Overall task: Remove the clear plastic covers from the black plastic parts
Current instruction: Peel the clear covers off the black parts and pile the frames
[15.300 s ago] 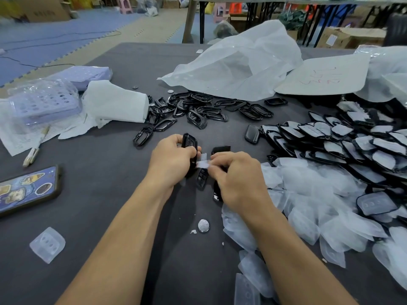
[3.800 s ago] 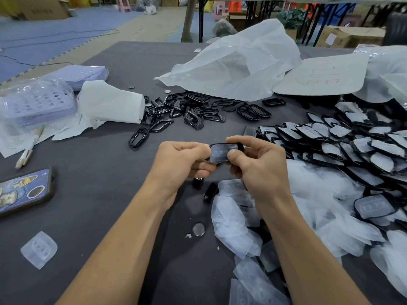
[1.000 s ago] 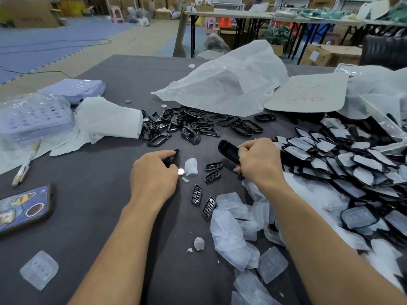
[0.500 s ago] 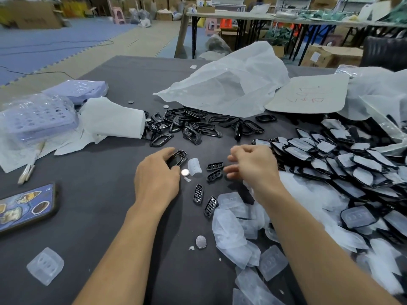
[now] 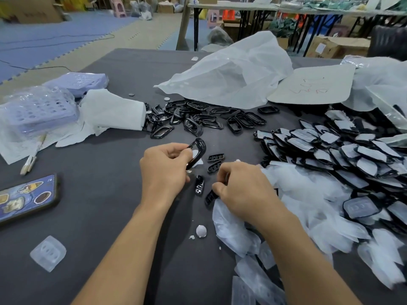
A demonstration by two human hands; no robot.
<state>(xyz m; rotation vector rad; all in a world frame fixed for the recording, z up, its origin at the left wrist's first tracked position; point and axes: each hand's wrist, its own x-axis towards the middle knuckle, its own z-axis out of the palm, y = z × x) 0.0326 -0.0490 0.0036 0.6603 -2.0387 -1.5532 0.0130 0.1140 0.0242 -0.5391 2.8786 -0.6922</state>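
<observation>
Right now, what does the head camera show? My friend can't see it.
A person's left hand holds a black frame above a dark table. The right hand curls beside loose clear covers; covered black parts are piled at right.

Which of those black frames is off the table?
The black frame gripped by the left hand; the other frames lie piled on the table.

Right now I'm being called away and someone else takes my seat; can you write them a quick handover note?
Left hand grips a black frame.
Right hand is curled beside the small black inserts; whether it holds anything is unclear.
Done: stripped frames heaped ahead, removed clear covers piled at right.
Left: many covered parts stacked far right.
</observation>
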